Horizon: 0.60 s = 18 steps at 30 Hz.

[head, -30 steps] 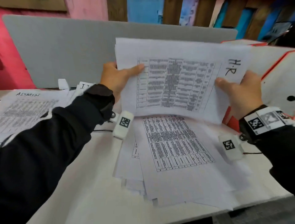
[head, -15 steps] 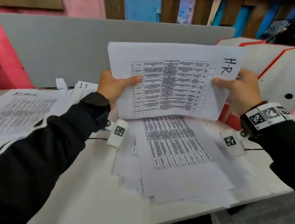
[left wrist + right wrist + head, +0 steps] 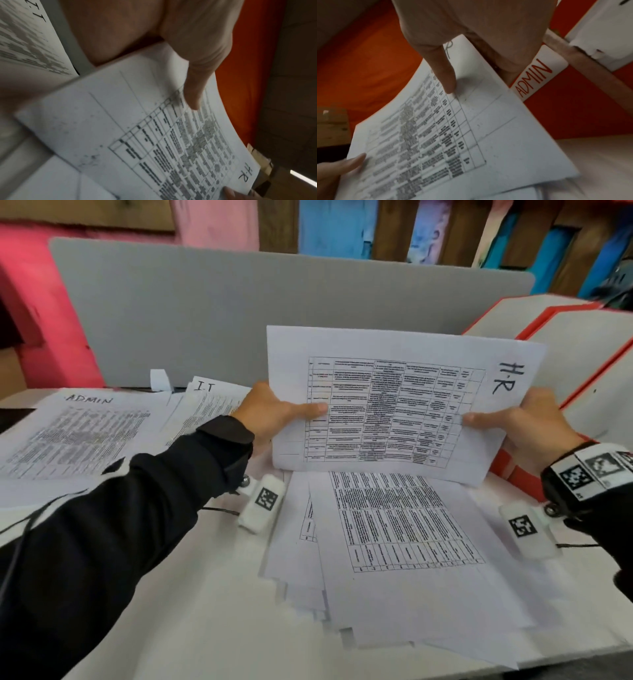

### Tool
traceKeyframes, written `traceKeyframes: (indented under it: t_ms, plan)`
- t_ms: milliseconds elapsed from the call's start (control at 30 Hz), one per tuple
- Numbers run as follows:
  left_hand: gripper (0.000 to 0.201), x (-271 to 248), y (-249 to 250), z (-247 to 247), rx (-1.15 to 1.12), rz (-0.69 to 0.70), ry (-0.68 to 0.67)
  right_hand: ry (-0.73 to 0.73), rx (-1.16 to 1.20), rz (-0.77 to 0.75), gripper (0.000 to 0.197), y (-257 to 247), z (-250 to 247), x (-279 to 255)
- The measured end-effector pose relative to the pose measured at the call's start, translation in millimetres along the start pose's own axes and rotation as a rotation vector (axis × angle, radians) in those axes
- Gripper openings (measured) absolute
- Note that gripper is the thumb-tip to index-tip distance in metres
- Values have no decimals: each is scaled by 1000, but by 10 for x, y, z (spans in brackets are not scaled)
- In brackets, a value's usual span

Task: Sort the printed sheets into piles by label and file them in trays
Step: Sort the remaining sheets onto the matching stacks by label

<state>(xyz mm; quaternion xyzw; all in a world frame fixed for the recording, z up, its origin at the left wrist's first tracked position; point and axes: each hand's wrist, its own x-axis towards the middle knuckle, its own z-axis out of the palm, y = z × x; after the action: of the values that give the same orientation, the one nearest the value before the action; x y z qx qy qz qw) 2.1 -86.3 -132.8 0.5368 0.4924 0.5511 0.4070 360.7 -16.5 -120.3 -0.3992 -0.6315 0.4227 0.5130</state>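
A stack of printed sheets marked H.R (image 3: 394, 405) (image 3: 154, 135) (image 3: 453, 128) is held upright above the table. My left hand (image 3: 274, 412) (image 3: 193, 67) grips its left edge, thumb on the front. My right hand (image 3: 513, 422) (image 3: 447, 67) grips its right edge the same way. Below lies a loose unsorted pile of printed sheets (image 3: 394, 542). At the left rest a pile marked ADMIN (image 3: 75, 433) and a pile marked I.T (image 3: 209, 402) (image 3: 25, 33). Red and white file trays (image 3: 582, 344) stand at the right, one labelled ADMIN (image 3: 534, 78).
A grey divider panel (image 3: 239, 320) runs along the back of the white table (image 3: 171, 594). The table's front edge (image 3: 548, 662) lies near the bottom right. A small white paper tab (image 3: 160, 380) stands by the divider. Thin black cables (image 3: 219, 511) trail from both wrists.
The H.R stack has dropped lower and drawn nearer the loose pile, with both hands still gripping its edges. The view has shifted, so more of the left piles shows.
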Motion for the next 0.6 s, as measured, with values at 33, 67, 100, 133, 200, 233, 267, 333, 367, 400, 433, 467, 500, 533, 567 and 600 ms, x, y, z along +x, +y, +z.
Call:
traceKeyframes:
  t_ms: [33,67,100,133,200,233,267,333,367,400,433,467,500,533,567,600]
  plan:
    - [52,7,-31,-17,64,-1,-9,-10,-29,13,67,27,-5,-6]
    - [52,18,-42,-35,129,12,-2,-14,-48,16,67,34,-7,-17]
    - [52,28,-33,-46,182,35,16,-11,-56,10,67,29,-14,-17]
    - [51,35,2,-54,211,58,41,-10,-58,-2,65,-2,-11,-23]
    - [50,55,104,-90,199,97,90,-5,-41,-31,60,-86,-5,-9]
    - [49,62,153,-118,170,112,108,1,-26,-40,56,-136,10,-4]
    - [49,56,205,-156,134,120,124,7,-5,-42,52,-183,28,4]
    - [49,10,272,-267,71,111,153,7,29,-22,52,-223,81,22]
    - [48,-37,286,-335,45,100,161,-1,34,-5,54,-230,128,29]
    - [49,-100,289,-416,19,87,164,-21,34,10,56,-244,192,26]
    - [49,-175,280,-505,-2,72,168,-39,34,28,59,-239,266,30]
    - [50,-264,268,-594,-24,56,172,-63,35,48,59,-245,361,29]
    - [52,-358,246,-693,-47,43,172,-94,45,66,52,-250,473,32]
    - [53,-451,219,-807,-70,33,174,-133,56,78,40,-267,605,31]
    - [54,-544,203,-927,-78,24,192,-170,56,88,29,-294,752,29]
    - [56,-636,205,-1042,-47,19,230,-204,41,85,25,-322,899,37]
